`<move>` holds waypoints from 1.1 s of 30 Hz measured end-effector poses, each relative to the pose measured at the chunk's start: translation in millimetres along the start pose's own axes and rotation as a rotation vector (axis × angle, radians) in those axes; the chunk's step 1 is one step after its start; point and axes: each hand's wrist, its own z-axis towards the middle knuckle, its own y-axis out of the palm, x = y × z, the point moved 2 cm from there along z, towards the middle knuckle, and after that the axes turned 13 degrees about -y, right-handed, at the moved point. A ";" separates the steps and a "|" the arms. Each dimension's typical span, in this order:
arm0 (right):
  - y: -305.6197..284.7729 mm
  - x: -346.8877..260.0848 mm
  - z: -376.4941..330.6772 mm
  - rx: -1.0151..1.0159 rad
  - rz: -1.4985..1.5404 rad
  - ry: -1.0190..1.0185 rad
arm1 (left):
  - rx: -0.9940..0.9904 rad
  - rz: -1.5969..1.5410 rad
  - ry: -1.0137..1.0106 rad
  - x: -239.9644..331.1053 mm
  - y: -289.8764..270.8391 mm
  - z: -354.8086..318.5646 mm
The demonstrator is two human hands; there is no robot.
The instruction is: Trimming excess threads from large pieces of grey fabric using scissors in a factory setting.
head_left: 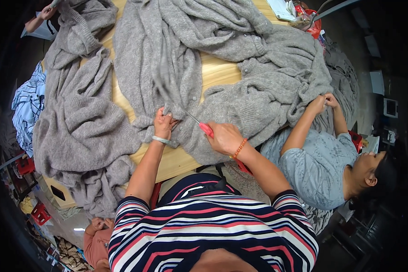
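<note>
My right hand (227, 138) is closed around the red handle (206, 129) of a tool with a thin metal shaft (192, 117). The shaft points up and left; its tip meets the grey knit and I cannot make out its shape. My left hand (164, 124), wearing a pale bangle, pinches the lower edge of a grey knitted garment (143, 68) just left of the shaft. A grey strip of knit (164, 75) above the hands is smeared by motion.
More grey knitwear (79, 131) covers the wooden table (220, 72). On the right, a co-worker (310, 167) handles grey knit. Other people's hands show at upper left (46, 12) and lower left (97, 223). Blue striped cloth (29, 106) hangs left; a red bag (313, 28) sits far right.
</note>
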 end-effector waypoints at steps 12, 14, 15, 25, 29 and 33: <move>-14.3 -3.0 42.5 0.054 -0.068 -0.092 | 0.031 -0.026 0.016 -5.8 11.4 -11.5; -0.2 -2.0 25.5 -0.061 -0.076 -0.059 | 0.039 -0.047 0.016 -7.0 5.7 -12.6; 3.6 -3.3 15.9 -0.062 -0.081 -0.061 | 0.027 -0.043 0.007 -6.3 3.4 -13.5; -30.2 -9.0 63.2 0.034 -0.021 -0.079 | 0.037 -0.046 -0.014 2.4 11.1 -6.0; -34.5 -13.8 74.5 0.038 -0.042 -0.128 | 0.093 0.041 0.000 -0.2 5.1 -0.9; 23.5 19.4 36.8 -0.173 -0.026 -0.120 | 0.192 0.077 -0.042 -11.7 -9.9 4.3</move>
